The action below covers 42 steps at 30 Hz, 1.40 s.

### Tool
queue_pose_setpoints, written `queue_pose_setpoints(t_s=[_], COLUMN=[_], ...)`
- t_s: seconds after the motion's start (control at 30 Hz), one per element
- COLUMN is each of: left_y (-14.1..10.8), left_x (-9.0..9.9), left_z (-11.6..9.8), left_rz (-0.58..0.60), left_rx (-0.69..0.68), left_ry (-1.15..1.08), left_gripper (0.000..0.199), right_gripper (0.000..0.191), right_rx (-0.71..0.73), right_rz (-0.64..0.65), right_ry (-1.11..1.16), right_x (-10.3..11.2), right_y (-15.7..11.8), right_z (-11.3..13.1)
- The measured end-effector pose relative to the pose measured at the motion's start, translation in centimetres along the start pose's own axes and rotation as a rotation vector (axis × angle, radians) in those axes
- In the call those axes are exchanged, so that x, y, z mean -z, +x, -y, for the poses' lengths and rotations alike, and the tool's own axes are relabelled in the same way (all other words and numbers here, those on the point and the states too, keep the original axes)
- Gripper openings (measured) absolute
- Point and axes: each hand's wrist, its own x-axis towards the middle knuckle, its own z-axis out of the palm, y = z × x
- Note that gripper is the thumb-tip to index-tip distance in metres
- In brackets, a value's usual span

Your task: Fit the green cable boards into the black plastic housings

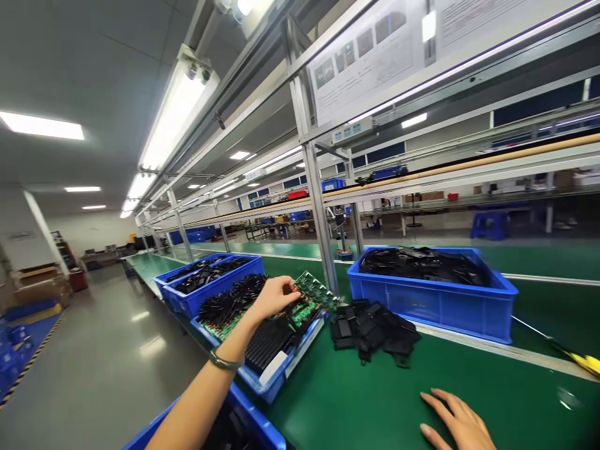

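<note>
My left hand point(276, 296) is closed on the edge of a green circuit board point(315, 289), tilted up above a blue tray point(293, 367). Inside that tray lie more green boards point(302, 312), a bristling bundle of black leads and a row of black flat parts point(268, 344). My right hand point(457, 420) hovers over or rests on the green tabletop point(356, 406) at the lower right, fingers apart and holding nothing. Between the hands, farther back, is a loose pile of black plastic pieces point(372, 330).
A blue bin point(434, 306) full of black parts stands at the back right. More blue bins point(187, 303) line the bench's left side, and another point(260, 422) sits at the bottom. A metal post point(316, 212) rises behind the tray. A yellow-handled tool point(584, 361) lies far right.
</note>
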Motion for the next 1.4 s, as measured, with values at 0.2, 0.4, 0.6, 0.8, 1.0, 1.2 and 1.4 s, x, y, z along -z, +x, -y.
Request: queue_pose_setpoints(t_s=[0.2, 0.4, 0.6, 0.8, 1.0, 1.2, 1.4], left_y=[-0.6, -2.1, -2.4, -3.3, -3.6, -3.8, -4.5], left_x=[-12.6, -22.4, -26.7, -28.2, -28.6, -28.1, -27.6], left_z=[-10.9, -15.6, -14.0, -14.2, -14.1, -14.7, -15.6], left_rz=[0.465, 0.713, 0.756, 0.621, 0.495, 0.463, 0.484], left_rx=[0.188, 0.314, 0.431, 0.379, 0.420, 0.385, 0.352], left_ry=[-1.126, -1.411, -1.614, -1.484, -1.518, -1.551, -1.510], left_gripper=[0.020, 0.024, 0.050, 0.049, 0.051, 0.048, 0.046], right_gripper=[0.071, 0.040, 0.023, 0.031, 0.042, 0.046, 0.045], right_rx=[-0.250, -0.491, -0.591, -0.527, -0.439, -0.475, -0.452], right_rz=[-0.115, -0.181, -0.187, -0.052, -0.176, -0.290, -0.373], right_ry=[1.003, 1.477, 1.407, 1.278, 1.006, 0.765, 0.649], right_x=[4.3, 8.7, 8.7, 7.1, 5.2, 4.8, 6.0], right_y=[0.6, 1.5, 1.8, 1.6, 1.8, 1.5, 1.7], right_z=[2.9, 1.9, 0.7, 1.1, 1.7, 1.9, 1.3])
